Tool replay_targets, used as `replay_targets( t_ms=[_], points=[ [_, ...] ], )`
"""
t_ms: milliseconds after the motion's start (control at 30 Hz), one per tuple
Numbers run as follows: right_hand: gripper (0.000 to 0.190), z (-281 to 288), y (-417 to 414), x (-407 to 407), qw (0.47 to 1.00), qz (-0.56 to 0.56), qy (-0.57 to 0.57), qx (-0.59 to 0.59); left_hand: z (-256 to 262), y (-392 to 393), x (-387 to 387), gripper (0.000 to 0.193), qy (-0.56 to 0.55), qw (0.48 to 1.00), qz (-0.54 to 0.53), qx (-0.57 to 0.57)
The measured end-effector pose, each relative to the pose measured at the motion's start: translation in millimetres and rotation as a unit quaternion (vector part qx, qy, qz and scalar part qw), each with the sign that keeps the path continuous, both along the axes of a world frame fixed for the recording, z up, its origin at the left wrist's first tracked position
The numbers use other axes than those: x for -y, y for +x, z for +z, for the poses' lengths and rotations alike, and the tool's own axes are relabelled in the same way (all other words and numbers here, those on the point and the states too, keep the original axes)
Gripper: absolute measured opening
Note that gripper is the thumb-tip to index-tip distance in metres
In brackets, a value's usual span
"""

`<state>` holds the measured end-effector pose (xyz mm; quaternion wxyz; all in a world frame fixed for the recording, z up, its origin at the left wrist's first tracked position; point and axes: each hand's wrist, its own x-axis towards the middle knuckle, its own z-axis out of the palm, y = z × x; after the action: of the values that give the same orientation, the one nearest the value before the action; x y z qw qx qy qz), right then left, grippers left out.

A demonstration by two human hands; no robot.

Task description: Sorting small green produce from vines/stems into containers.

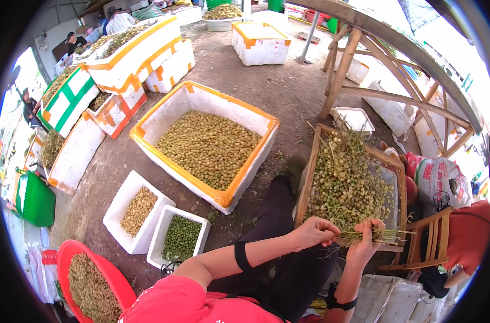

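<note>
My right hand (365,237) grips a bundle of thin green stems (386,235) above the near edge of a wood-framed tray (308,177). Thumb and fingers of my left hand (315,233) are drawn together at the twig ends on the bundle's left side; whether they hold anything is hidden. Heaped in the tray are stalks with small round tan and green fruits (346,173). Left of my legs stands a large white foam box (241,109) edged in orange tape, with loose round fruits (208,145) inside.
Two small foam boxes hold tan fruits (138,210) and green fruits (182,237). A red basin (89,252) leans at lower left. Stacked foam boxes (128,60) stand behind. A wooden frame (342,68) rises at right, near a wooden chair (430,238) and a person in red (469,234).
</note>
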<state>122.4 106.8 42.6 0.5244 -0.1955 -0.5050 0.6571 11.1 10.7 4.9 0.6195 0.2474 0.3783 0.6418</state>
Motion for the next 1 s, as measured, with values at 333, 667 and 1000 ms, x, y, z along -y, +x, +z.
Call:
replay_targets(
  t_ms=[333,667,1000],
  points=[
    [0.008,18.0,-1.6,-4.0,0.999,0.033,0.013,-0.003,20.6,-96.6,77.2,0.029,0.014,0.949,0.194,0.247],
    [0.007,16.3,20.9,-2.1,0.996,0.059,0.035,0.064,-23.0,-173.3,227.7,0.024,-0.188,0.896,0.403,0.000],
    [0.015,31.8,4.5,-4.3,0.936,0.290,-0.167,-0.109,-74.2,-157.4,291.4,0.034,-0.410,0.751,0.252,-0.453]
  ],
)
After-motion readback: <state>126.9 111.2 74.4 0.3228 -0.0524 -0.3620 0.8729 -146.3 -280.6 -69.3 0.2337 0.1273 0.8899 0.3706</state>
